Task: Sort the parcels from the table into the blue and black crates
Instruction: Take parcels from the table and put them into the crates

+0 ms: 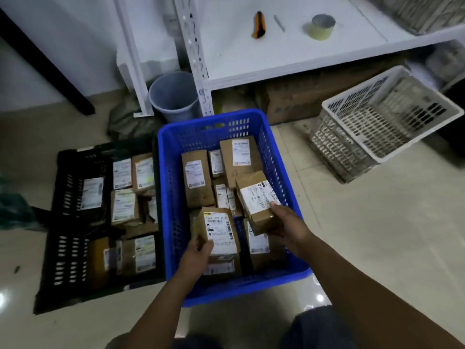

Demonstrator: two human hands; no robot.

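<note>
A blue crate [166,197] stands on the floor in the middle, holding several brown labelled parcels. To its left lies a black crate [63,197], also with several parcels in it. My left hand [197,255] grips a small cardboard parcel [219,230] by its near end, over the near part of the blue crate. My right hand [289,227] holds a second cardboard parcel [256,197] with a white label, tilted, above the crate's right side.
A white table [289,54] stands behind the crates with an orange utility knife [259,24], a pen and a tape roll [323,26] on it. A grey bin [173,96] sits by its leg. A white crate [387,117] tilts on another at right.
</note>
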